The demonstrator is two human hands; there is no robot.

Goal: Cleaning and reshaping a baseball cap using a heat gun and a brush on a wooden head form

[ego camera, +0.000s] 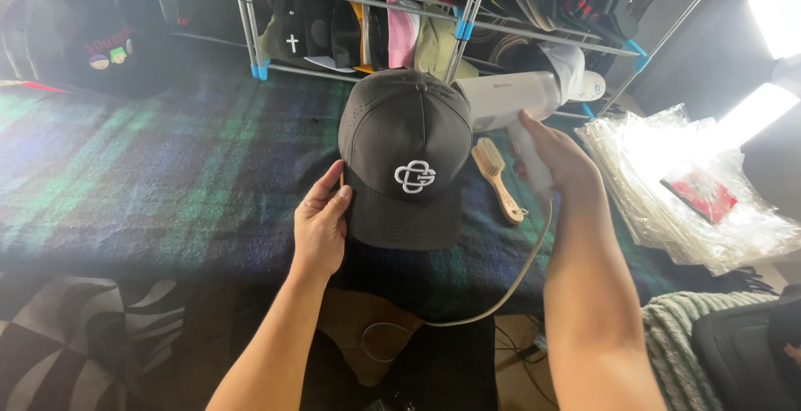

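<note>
A dark grey cap (pixel 406 140) with a white emblem on its front stands on a plaid blanket (pixel 167 169), brim toward me. My left hand (pixel 321 223) grips the left edge of the brim. My right hand (pixel 555 156) is wrapped around the handle of a white handheld steamer (pixel 509 98), whose head points at the cap's right side. A cord (pixel 509 282) runs from the steamer down past the table's front edge.
A wooden brush (pixel 496 177) lies on the blanket between cap and steamer. A stack of clear plastic bags (pixel 692 186) sits at the right. A metal rack (pixel 467 10) full of caps stands behind. Bright lights shine at the upper right.
</note>
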